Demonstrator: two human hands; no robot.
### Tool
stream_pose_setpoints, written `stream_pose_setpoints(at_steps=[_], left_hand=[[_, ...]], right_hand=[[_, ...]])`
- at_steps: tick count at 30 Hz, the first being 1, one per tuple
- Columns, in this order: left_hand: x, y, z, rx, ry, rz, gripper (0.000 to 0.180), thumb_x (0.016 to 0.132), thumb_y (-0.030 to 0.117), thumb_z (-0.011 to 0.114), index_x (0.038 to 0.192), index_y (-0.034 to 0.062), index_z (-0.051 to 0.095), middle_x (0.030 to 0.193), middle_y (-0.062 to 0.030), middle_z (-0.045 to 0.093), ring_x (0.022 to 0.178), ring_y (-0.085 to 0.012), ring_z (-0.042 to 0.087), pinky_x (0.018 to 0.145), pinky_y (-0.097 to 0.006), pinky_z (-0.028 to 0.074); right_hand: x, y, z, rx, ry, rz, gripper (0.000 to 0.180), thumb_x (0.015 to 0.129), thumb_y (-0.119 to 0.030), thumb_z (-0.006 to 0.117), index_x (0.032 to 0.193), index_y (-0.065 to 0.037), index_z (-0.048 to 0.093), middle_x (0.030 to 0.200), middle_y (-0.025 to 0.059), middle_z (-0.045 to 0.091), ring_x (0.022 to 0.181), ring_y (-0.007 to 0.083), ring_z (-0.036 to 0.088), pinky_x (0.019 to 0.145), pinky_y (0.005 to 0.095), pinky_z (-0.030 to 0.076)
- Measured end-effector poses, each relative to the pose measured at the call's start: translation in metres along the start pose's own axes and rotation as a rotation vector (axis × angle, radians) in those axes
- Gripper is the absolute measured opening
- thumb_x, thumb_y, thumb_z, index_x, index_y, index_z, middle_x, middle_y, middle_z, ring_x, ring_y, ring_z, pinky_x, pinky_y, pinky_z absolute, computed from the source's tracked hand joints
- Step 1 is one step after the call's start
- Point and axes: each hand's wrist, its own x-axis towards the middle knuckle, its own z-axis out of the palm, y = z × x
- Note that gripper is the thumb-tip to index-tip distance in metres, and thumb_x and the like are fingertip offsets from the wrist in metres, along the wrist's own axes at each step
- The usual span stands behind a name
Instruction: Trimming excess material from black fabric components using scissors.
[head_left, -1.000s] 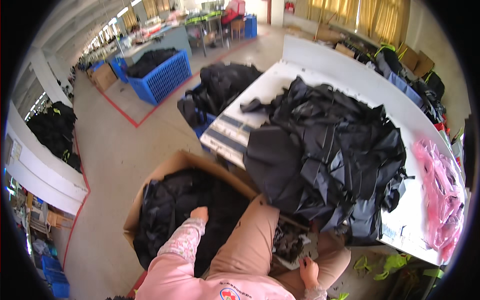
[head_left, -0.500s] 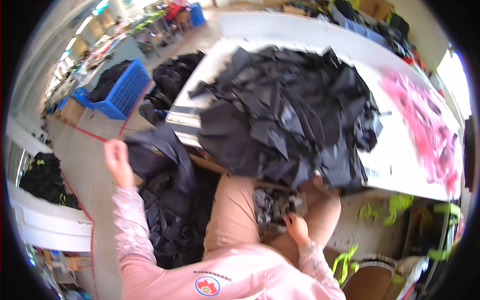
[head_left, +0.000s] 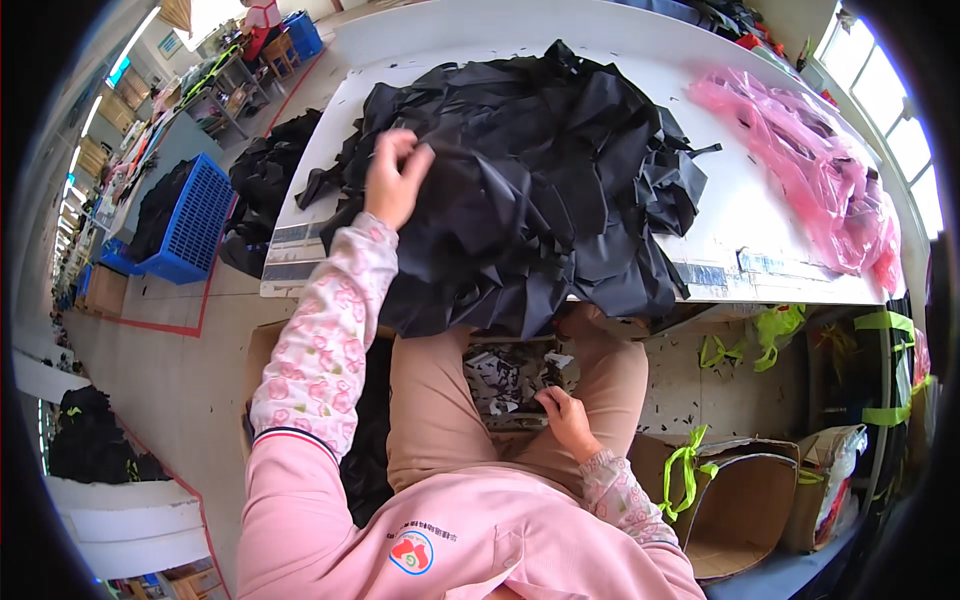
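Black cloth pieces (head_left: 540,180) lie in a big heap on the white table (head_left: 760,210), up at 12 o'clock from me. I see my left hand (head_left: 396,178) on the heap's left side, fingers bent and pinching some cloth. My right hand (head_left: 566,418) sits low at 6 o'clock on my lap, fingers curled; I cannot tell what it holds. Pink plastic bags (head_left: 820,170) lie at 2 o'clock.

Single head-worn fisheye view, looking steeply down from above the seated person's chest. White table (head_left: 760,215) at twelve o'clock, close; lap at six, nearer still. Floor and blue crate (head_left: 190,225) off at ten o'clock, well away. Edges bent toward the dark rim. No second view to overlap.
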Motion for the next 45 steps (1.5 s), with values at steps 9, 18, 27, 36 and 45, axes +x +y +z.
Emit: stream_pose_setpoints(at_steps=[9,18,27,36,45], left_hand=[[-0.075,-0.069,-0.004,0.745,-0.344,-0.512,0.11,0.064,0.042,0.082,0.147,0.0262,0.01,0.152,-0.0217,0.005,0.14,-0.0405,0.011,0.103,-0.068,0.018],[-0.063,-0.117,0.009,0.617,-0.442,-0.544,0.114,0.062,0.038,0.083,0.147,0.0207,0.009,0.141,-0.0263,0.031,0.124,-0.0449,0.039,0.098,-0.054,0.036],[-0.083,-0.113,0.015,0.192,-0.24,-0.421,0.09,0.066,0.012,0.08,0.139,0.0039,0.029,0.125,-0.0206,0.053,0.116,-0.0339,0.05,0.097,-0.038,0.042],[-0.085,-0.07,0.023,-0.716,-0.048,-0.639,0.059,0.077,-0.003,0.067,0.131,0.0028,0.042,0.12,-0.0115,0.056,0.105,-0.0206,0.057,0.09,-0.031,0.048],[-0.021,0.014,0.039,-0.877,0.023,-0.368,0.036,0.095,0.009,0.045,0.129,0.0013,0.045,0.121,-0.012,0.056,0.104,-0.0208,0.058,0.09,-0.032,0.049]], right_hand=[[0.13,-0.083,-0.088,0.243,0.406,-0.202,0.017,0.092,-0.006,0.053,0.107,-0.002,0.06,0.1,0.0115,0.06,0.09,0.022,0.06,0.079,0.0285,0.048],[0.276,-0.072,-0.053,0.14,0.569,-0.186,0.034,0.092,-0.017,0.056,0.126,-0.019,0.056,0.141,0.0263,0.034,0.126,0.0394,0.04,0.103,0.0372,0.035],[0.284,-0.115,0.027,0.814,0.405,-0.193,0.036,0.095,-0.02,0.054,0.124,0.001,0.053,0.126,0.0137,0.055,0.111,0.02,0.055,0.095,0.0269,0.04],[0.277,-0.168,0.04,0.69,0.398,-0.191,0.036,0.094,-0.021,0.056,0.119,0.005,0.054,0.097,0.0161,0.057,0.089,0.0196,0.057,0.081,0.0272,0.044],[0.254,-0.255,-0.042,0.736,0.423,-0.504,0.036,0.083,-0.006,0.064,0.119,-0.007,0.058,0.105,0.0167,0.058,0.092,0.033,0.056,0.081,0.0354,0.046]])
